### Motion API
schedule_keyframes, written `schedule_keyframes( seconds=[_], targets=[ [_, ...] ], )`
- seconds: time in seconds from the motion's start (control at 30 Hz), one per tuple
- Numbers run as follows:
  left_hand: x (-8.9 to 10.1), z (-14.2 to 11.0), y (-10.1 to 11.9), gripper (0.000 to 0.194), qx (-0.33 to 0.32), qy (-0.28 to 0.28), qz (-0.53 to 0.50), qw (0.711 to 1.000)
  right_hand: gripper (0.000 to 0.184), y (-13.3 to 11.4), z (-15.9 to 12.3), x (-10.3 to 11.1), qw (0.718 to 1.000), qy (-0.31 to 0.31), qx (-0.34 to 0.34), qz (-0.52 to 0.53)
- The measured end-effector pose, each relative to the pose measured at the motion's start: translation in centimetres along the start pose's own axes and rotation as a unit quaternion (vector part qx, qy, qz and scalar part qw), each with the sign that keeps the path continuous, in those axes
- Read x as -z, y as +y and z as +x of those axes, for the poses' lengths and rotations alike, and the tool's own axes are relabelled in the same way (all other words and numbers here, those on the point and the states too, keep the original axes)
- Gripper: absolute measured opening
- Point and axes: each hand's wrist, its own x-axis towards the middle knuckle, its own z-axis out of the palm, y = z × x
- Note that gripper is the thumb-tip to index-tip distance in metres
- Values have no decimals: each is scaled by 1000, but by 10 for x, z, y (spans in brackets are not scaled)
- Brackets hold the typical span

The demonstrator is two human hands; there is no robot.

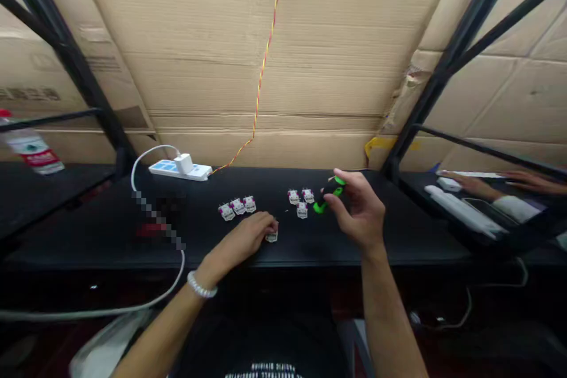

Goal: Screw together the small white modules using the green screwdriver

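My left hand [248, 237] rests on the black table [354, 242] with its fingers curled onto a small white part [271, 237]. My right hand [359, 208] is raised a little above the table and grips a green and black tool [328, 194]. Three small white parts with purple tops [238, 207] lie in a row beyond my left hand. Three more such parts [301, 199] sit just left of the tool.
A white power strip with a plugged-in charger [181, 168] lies at the back left, its white cable [177, 277] trailing off the front edge. A red-yellow twisted wire [262, 71] hangs down the cardboard wall. Another person's hands [473, 186] work at the right. A bottle [26, 144] stands far left.
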Motion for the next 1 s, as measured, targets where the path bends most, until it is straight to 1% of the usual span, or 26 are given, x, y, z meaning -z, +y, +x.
schedule_keyframes(
  seconds=[0.13,0.3,0.5,0.73,0.83,1.0],
  targets=[
    [0,2,5,25,-18,-15,-1,1000,46,-4,0,0,1000,6,2,-7],
    [-2,4,1,26,-47,-21,19,998,48,-3,0,0,1000,-2,5,-11],
    [-3,4,1,26,-53,-18,28,998,46,-3,0,-1,1000,1,7,-23],
    [-6,3,3,20,-53,-16,51,997,48,-4,-1,-5,1000,-8,9,-11],
    [-6,1,3,17,-43,-10,29,999,47,-6,-3,-12,1000,-5,9,8],
    [-5,0,7,16,-14,-8,-50,999,45,-7,-6,-26,1000,2,2,26]
  ],
)
